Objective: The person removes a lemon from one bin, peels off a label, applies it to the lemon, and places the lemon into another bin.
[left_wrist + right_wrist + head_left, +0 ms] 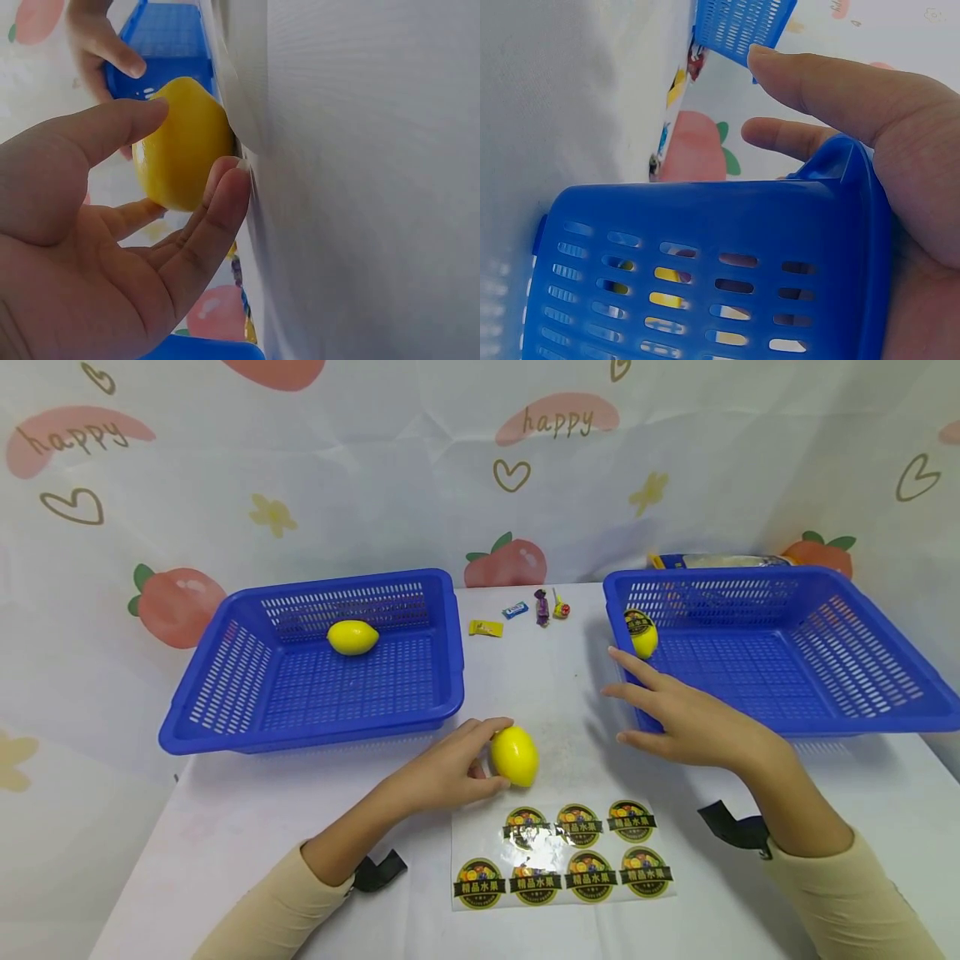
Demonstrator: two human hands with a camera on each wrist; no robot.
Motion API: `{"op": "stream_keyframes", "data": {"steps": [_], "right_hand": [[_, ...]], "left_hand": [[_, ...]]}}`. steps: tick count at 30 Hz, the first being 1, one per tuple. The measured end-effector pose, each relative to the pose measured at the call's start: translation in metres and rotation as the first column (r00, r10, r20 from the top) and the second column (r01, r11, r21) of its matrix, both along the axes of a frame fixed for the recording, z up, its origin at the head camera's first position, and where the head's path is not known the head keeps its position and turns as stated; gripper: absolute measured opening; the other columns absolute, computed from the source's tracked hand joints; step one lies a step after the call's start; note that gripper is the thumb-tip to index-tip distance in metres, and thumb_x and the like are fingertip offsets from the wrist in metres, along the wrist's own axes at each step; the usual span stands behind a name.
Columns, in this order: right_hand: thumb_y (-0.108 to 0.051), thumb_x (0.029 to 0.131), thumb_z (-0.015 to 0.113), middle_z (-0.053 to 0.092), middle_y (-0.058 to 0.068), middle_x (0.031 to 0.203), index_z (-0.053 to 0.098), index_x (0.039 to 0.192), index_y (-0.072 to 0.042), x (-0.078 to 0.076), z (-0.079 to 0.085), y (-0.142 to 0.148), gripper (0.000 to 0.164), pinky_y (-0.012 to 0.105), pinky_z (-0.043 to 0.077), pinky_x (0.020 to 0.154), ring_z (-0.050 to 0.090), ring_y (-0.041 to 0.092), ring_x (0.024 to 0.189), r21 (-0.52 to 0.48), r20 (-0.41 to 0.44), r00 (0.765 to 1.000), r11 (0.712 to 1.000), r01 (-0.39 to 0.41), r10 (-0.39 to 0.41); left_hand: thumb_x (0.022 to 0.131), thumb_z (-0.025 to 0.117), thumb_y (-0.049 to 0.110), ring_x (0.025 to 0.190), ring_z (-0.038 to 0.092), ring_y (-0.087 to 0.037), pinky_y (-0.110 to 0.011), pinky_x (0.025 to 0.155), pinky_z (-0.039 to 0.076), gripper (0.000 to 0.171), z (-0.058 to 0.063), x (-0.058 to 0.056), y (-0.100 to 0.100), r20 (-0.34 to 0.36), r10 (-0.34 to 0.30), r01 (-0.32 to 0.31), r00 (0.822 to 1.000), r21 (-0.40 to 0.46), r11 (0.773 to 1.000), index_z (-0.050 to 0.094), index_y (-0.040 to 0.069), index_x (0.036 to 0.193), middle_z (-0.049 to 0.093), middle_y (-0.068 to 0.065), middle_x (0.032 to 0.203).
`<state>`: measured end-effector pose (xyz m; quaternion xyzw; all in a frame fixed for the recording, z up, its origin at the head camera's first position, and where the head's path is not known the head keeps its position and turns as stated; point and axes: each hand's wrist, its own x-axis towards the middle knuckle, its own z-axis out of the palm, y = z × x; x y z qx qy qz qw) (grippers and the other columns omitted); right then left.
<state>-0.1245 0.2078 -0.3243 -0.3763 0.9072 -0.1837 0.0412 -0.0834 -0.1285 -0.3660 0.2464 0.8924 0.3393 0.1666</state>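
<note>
On the white table in the head view, my left hand holds a yellow lemon between thumb and fingers. The left wrist view shows the thumb on one side of that lemon and fingers below it. My right hand hovers over the near left corner of the right blue basket, fingers spread and holding nothing. Inside that basket, a lemon with a round black label leans at the left wall. Another lemon, with no label visible, lies in the left blue basket.
A clear sheet of round black fruit stickers lies in front of the held lemon. Several small sweets, including a yellow packet and a lollipop, lie between the baskets. Behind the right basket is a blue and yellow package.
</note>
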Motion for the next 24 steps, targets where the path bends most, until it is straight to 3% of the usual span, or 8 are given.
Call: {"op": "stream_keyframes", "data": {"steps": [12,24], "right_hand": [[-0.023,0.091,0.077,0.015,0.014,0.165,0.058,0.138,-0.009,0.0003,-0.0005,0.0002,0.053,0.057,0.045,0.1,0.043,0.043,0.135,0.006,-0.001,1.0,1.0,0.005,-0.005],[-0.024,0.091,0.076,0.015,0.013,0.165,0.058,0.138,-0.01,0.0007,-0.0002,0.0003,0.052,0.057,0.045,0.1,0.042,0.042,0.136,0.013,0.002,1.0,1.0,0.013,-0.013]], "left_hand": [[0.091,0.077,0.023,0.077,0.06,-0.005,-0.024,0.069,0.054,0.084,-0.0002,0.0007,0.0017,0.017,-0.062,0.062,0.998,0.023,0.998,0.028,0.015,0.158,0.048,-0.012,0.14],[0.091,0.076,0.023,0.079,0.058,-0.005,-0.025,0.071,0.053,0.084,0.0009,0.0027,0.0013,-0.008,-0.076,0.076,0.997,0.029,0.997,0.026,0.016,0.159,0.048,-0.011,0.139]]}}
